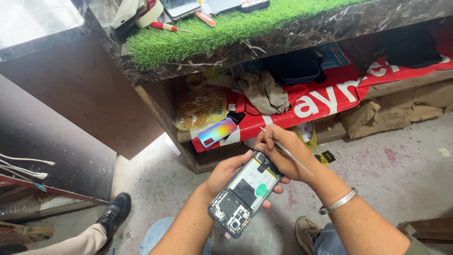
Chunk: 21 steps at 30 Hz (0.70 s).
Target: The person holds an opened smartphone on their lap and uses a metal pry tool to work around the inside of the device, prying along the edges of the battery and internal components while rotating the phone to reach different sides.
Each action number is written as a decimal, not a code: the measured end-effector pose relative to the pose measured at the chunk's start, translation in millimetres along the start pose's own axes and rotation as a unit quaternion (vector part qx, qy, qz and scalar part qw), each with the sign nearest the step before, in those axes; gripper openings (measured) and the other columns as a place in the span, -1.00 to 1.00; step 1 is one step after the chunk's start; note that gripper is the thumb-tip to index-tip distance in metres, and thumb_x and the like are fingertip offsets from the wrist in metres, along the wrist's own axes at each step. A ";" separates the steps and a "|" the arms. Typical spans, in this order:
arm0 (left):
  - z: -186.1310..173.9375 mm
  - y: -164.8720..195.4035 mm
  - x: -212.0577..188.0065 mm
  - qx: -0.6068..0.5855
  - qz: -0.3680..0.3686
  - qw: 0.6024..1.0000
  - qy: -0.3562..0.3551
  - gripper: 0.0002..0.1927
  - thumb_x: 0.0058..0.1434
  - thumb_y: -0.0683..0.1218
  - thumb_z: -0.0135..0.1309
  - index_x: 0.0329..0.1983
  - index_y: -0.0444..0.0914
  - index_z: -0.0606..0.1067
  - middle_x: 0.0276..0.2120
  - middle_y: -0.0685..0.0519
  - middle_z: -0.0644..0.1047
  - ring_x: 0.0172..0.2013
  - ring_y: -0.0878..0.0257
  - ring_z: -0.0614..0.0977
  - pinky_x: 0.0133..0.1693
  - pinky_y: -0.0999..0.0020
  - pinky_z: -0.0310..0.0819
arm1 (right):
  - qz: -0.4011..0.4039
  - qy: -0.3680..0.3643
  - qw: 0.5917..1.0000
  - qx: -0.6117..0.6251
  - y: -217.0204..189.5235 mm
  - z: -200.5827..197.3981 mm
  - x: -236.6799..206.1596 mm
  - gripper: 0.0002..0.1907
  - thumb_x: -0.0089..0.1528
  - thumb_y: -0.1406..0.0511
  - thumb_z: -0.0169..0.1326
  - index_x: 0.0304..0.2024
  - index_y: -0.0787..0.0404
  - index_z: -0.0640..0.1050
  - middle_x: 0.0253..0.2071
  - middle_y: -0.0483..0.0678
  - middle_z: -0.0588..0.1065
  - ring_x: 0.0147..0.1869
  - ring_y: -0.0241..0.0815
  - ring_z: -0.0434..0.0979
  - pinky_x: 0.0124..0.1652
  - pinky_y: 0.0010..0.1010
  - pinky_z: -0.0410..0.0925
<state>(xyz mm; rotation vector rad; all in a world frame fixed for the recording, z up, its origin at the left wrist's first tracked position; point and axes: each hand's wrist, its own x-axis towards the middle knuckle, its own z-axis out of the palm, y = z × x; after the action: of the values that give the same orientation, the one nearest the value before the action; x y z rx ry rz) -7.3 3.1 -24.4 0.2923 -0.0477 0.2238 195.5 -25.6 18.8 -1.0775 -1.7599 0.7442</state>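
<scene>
Left hand (pixel 225 174) cups the opened phone (pixel 245 192) from beneath, fingers wrapped round its edges. Right hand (pixel 283 153) sits at the phone's upper end, fingers pinching thin tweezers (pixel 285 151) against it.

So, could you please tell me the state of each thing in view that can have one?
Smartphone: back cover off, battery and circuit board exposed, cradled in the left hand.
Thin metal tool: pinched in the right hand, tip at the phone's top edge.
Iridescent back cover: detached, lying on the lower shelf.
Red-handled screwdriver: lying flat on the grass mat.
Grey cloth: crumpled on the shelf.
</scene>
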 end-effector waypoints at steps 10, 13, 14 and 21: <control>-9.7 1.1 -1.1 0.043 -0.033 0.998 0.023 -0.32 0.61 0.19 -0.42 0.53 -0.42 0.15 0.28 -0.52 0.34 0.15 -0.25 0.56 -0.03 -0.10 0.64 | -0.114 0.019 0.992 -0.045 10.4 6.7 -4.0 -0.85 0.29 0.53 -0.08 -0.22 0.22 0.27 -0.26 -0.03 0.40 -0.22 -0.18 0.43 -0.16 -0.43 0.40; -12.7 1.2 1.0 0.030 -0.035 0.998 0.033 -0.31 0.61 0.18 -0.42 0.49 -0.47 0.18 0.28 -0.51 0.35 0.14 -0.24 0.55 -0.01 -0.11 0.64 | -0.036 0.104 0.993 -0.034 17.1 8.3 -2.6 -0.85 0.34 0.47 -0.02 -0.21 0.21 0.27 -0.28 -0.08 0.42 -0.28 -0.26 0.37 -0.26 -0.47 0.34; -13.4 1.4 2.2 0.037 -0.032 0.998 0.045 -0.31 0.60 0.19 -0.42 0.47 -0.47 0.18 0.28 -0.50 0.35 0.14 -0.24 0.55 -0.01 -0.11 0.64 | 0.007 0.134 0.991 -0.029 18.8 8.0 -1.7 -0.83 0.36 0.44 0.02 -0.21 0.21 0.28 -0.30 -0.10 0.43 -0.31 -0.30 0.35 -0.32 -0.49 0.32; -14.4 5.2 0.4 0.022 -0.004 0.998 0.060 -0.33 0.59 0.17 -0.43 0.45 -0.47 0.18 0.24 -0.50 0.37 0.11 -0.23 0.58 -0.04 -0.11 0.65 | 0.125 0.104 0.969 0.185 13.1 -10.9 6.8 -0.76 0.28 0.40 0.12 -0.28 0.15 0.28 -0.16 -0.01 0.56 -0.09 -0.33 0.54 -0.16 -0.48 0.43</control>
<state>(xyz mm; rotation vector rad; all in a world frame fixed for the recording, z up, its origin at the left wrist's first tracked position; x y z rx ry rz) -7.8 12.2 -36.7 0.3217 0.0764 0.2335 208.7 -13.5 14.9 -1.0834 -1.2588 1.0281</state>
